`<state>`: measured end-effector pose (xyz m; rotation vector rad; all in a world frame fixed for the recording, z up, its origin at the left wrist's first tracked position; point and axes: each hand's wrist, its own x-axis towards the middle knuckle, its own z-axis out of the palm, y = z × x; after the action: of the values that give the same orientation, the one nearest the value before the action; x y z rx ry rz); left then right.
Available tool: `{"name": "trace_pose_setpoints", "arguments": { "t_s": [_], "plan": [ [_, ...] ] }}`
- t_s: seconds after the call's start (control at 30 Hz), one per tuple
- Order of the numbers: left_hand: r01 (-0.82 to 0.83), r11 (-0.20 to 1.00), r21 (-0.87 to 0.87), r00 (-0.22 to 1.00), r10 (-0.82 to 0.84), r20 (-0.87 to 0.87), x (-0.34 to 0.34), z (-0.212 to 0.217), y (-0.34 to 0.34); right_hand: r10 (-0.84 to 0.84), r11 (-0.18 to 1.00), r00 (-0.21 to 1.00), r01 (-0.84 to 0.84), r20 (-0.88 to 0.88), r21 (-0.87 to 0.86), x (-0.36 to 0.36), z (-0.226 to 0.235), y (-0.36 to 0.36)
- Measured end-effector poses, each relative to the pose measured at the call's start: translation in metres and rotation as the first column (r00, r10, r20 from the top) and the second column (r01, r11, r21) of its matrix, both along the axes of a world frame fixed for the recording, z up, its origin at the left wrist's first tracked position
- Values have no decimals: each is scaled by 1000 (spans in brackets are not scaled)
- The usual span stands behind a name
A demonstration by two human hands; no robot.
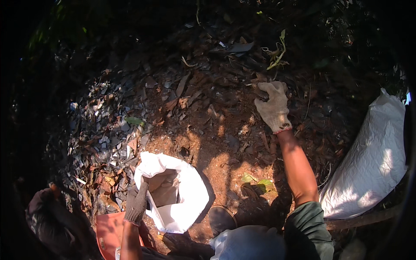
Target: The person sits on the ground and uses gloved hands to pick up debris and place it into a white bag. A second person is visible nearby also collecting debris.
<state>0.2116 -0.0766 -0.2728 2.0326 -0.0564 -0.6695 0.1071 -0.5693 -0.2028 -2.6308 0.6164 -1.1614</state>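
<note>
My left hand (136, 202), in a dark grey knit glove, grips the left rim of a white sack (194, 190). The sack stands with its mouth open; its shaded inside shows, but its bottom cannot be made out. My right hand (274, 106), in a dirty off-white knit glove, reaches forward over leaf litter (229, 108). Its thumb and fingers are curved with a gap between them, and nothing shows in that gap. Just beyond it lies a thin green sprig (278, 56).
A full white sack (368, 164) leans at the right, beside a branch (364, 219). An orange-red plastic object (112, 234) lies at the lower left, near a dark bundle (54, 216). Small shiny scraps (108, 121) cover the ground at left. A dark shoe (222, 219) shows below.
</note>
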Motion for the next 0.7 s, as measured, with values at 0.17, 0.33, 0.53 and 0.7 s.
{"name": "trace_pose_setpoints", "arguments": {
  "t_s": [0.17,0.33,0.53,0.7],
  "plan": [
    [31,998,-51,993,-25,112,17,-20,-8,415,803,905,-315,-94,505,14,-44,148],
    [2,991,-134,995,11,97,35,-17,10,538,774,816,-380,-210,507,37,-60,166],
    [-47,997,-66,988,56,145,33,-16,45,-346,938,485,156,-803,-310,34,-43,15],
    [4,999,-37,956,7,292,30,-21,36,-238,957,678,285,-696,-49,19,-46,-27]
  ]
}}
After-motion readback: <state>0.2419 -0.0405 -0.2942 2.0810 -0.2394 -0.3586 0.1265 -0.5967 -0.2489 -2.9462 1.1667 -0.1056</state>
